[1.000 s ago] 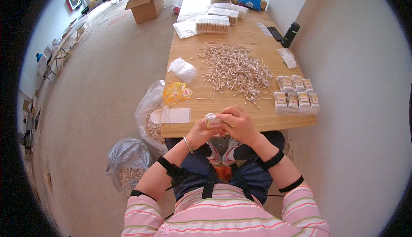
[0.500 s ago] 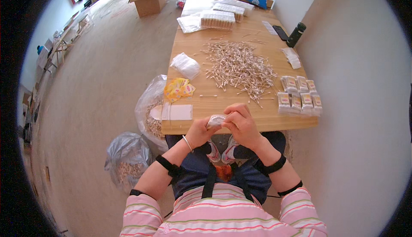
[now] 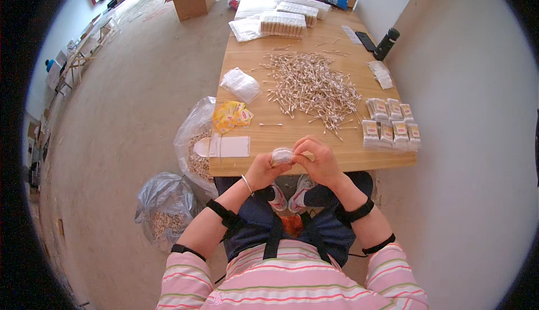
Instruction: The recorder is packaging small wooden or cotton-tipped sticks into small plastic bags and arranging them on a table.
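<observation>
At the table's near edge, my left hand [image 3: 262,171] is closed around a small clear bag of cotton swabs [image 3: 282,156], whose white tips show upward. My right hand [image 3: 318,163] pinches the bag's right side between thumb and fingers. Beyond my hands spreads a big loose pile of cotton swabs [image 3: 314,88], and a single cotton swab [image 3: 271,124] lies apart, nearer to me. On the left are yellow printed cards [image 3: 232,117], a stack of clear plastic bags [image 3: 240,84] and a white card strip [image 3: 230,147]. Filled bags of swabs [image 3: 386,132] stand in rows on the right.
Bundled swabs [image 3: 282,24] in clear wrap lie at the table's far end. A dark bottle [image 3: 386,44] and a phone [image 3: 365,41] sit by the right wall. Two plastic sacks of swabs, one clear [image 3: 185,130] and one grey [image 3: 163,198], stand left of the table.
The bag has tilted slightly in my left hand, and my right fingers have shifted a little along its edge. The whole view has drifted slightly.
</observation>
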`<move>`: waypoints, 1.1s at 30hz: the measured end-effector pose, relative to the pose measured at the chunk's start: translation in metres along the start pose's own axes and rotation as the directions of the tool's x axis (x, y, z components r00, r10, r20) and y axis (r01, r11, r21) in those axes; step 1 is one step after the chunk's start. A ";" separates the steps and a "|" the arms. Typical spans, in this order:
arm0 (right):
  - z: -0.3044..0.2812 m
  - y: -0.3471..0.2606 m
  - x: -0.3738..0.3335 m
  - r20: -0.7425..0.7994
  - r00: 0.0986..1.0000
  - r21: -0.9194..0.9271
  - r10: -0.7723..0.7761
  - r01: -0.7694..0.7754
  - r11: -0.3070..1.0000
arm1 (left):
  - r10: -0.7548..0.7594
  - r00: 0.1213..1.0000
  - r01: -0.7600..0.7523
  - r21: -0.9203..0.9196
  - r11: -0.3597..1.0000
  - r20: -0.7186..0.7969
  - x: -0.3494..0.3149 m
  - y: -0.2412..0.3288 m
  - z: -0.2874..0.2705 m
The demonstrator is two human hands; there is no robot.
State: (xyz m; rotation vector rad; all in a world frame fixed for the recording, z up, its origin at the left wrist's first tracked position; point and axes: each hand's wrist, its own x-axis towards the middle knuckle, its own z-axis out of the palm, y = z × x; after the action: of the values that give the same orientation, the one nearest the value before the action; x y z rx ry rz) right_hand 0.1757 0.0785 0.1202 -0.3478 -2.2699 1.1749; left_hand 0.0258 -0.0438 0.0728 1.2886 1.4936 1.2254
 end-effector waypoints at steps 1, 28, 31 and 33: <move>0.005 0.003 0.000 -0.063 0.995 0.068 0.078 -0.073 0.995 | -0.012 1.000 0.012 -0.026 1.000 -0.003 0.002 -0.007 0.001; 0.051 0.080 -0.007 0.079 0.925 0.258 0.371 -0.378 0.889 | -0.205 0.959 0.097 -0.453 0.886 -0.197 0.020 -0.059 0.007; 0.057 0.086 -0.009 0.091 0.907 0.350 0.410 -0.415 0.840 | -0.203 0.968 0.113 -0.468 0.876 -0.147 0.022 -0.056 0.004; 0.056 0.086 -0.007 0.082 0.918 0.303 0.389 -0.394 0.867 | -0.217 0.968 0.133 -0.469 0.873 -0.129 0.022 -0.056 0.002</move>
State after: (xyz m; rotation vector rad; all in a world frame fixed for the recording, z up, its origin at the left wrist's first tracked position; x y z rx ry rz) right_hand 0.1472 0.0881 0.0223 -0.6976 -2.0312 1.7245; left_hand 0.0120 -0.0226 0.0179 0.7276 1.2997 1.4886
